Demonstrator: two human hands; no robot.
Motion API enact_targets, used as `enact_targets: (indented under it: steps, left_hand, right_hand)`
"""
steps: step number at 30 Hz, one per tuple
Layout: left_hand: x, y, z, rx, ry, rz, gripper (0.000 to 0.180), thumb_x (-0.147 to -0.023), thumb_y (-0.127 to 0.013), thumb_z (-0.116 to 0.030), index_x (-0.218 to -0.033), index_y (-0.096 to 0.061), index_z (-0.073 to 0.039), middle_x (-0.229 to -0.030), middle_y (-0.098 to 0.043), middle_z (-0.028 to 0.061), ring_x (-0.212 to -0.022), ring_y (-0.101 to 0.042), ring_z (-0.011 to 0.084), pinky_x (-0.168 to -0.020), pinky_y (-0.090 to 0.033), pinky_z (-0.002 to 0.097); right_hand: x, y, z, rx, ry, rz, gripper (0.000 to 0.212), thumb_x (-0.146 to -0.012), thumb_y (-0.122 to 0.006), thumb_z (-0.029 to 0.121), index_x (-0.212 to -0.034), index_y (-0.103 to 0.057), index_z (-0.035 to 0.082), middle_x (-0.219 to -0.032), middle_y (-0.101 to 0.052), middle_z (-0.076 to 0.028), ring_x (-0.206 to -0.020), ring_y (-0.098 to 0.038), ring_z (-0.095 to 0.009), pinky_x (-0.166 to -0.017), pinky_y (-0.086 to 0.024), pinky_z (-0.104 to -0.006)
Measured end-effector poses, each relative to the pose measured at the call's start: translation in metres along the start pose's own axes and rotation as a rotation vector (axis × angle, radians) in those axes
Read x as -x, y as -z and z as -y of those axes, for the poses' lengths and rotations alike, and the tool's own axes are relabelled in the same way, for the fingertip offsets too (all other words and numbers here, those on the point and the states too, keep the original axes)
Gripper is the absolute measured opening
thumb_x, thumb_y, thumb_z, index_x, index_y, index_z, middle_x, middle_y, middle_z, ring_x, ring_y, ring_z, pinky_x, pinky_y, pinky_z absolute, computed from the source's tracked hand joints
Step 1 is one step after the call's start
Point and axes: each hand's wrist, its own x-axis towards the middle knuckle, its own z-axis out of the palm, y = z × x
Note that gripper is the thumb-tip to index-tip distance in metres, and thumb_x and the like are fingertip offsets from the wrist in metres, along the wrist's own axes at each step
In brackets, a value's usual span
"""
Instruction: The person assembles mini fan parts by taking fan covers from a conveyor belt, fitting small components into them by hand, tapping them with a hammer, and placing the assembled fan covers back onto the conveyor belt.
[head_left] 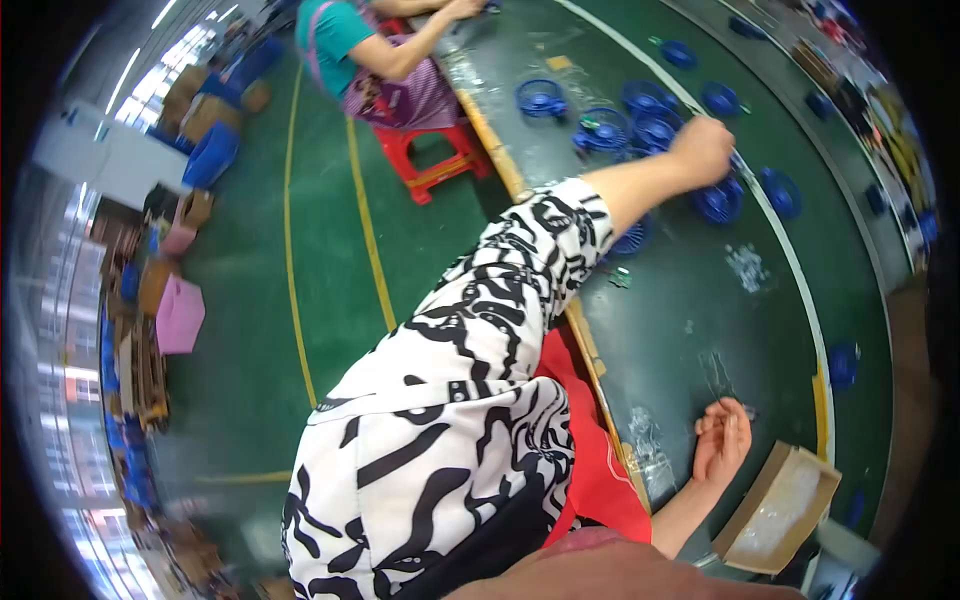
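Observation:
My left arm, in a black-and-white patterned sleeve, stretches far across the green table [690, 325]. At its end my left hand [703, 152] is closed like a fist above blue round slatted parts, which look like small fan housings [718, 203]. Whatever it grips, if anything, is hidden. Close to my body, my right hand [720, 445] has its fingers curled together by the table's right side. A small dark bit shows at its fingertips, too small to name, and thin wires [716, 375] lie just beyond. Below my left forearm sits a small green circuit board [620, 278].
An open cardboard box [780, 510] with clear plastic inside stands right of my right hand. Small clear pieces [748, 268] lie mid-table, clear plastic bags [648, 450] at the near edge. Another person [375, 60] works at the table's far left beside a red stool [425, 160].

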Motion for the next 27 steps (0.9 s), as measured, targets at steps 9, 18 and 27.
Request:
enact_targets:
  steps: [9,18,27]
  left_hand:
    - [0.016,0.005,-0.025,-0.164,-0.028,0.284,0.018,-0.073,-0.064,-0.014,-0.089,-0.069,-0.006,-0.096,-0.066,0.0079,-0.101,-0.058,0.0282,-0.077,-0.05,0.0411]
    - [0.01,-0.012,-0.011,-0.087,0.244,0.501,0.02,-0.08,-0.056,-0.012,-0.093,-0.07,-0.006,-0.095,-0.07,0.0167,-0.088,-0.069,0.0326,-0.073,-0.055,0.0422]
    - [0.007,-0.001,-0.022,-0.062,0.209,0.689,0.022,-0.074,-0.061,-0.011,-0.09,-0.073,-0.004,-0.098,-0.07,0.0185,-0.094,-0.068,0.0324,-0.078,-0.055,0.0425]
  right_hand:
    - [-0.023,0.016,0.003,0.009,-0.005,-0.022,0.027,-0.097,-0.053,0.014,-0.116,-0.058,-0.004,-0.095,-0.063,-0.014,-0.074,-0.055,-0.015,-0.066,-0.045,-0.0294]
    - [-0.014,0.013,0.001,0.021,0.003,-0.031,0.026,-0.097,-0.055,0.015,-0.116,-0.058,-0.003,-0.095,-0.063,-0.012,-0.075,-0.054,-0.014,-0.065,-0.044,-0.0287]
    - [-0.004,0.011,0.004,0.012,0.004,-0.081,0.025,-0.096,-0.056,0.015,-0.113,-0.058,-0.003,-0.093,-0.064,-0.013,-0.074,-0.055,-0.015,-0.065,-0.046,-0.0302]
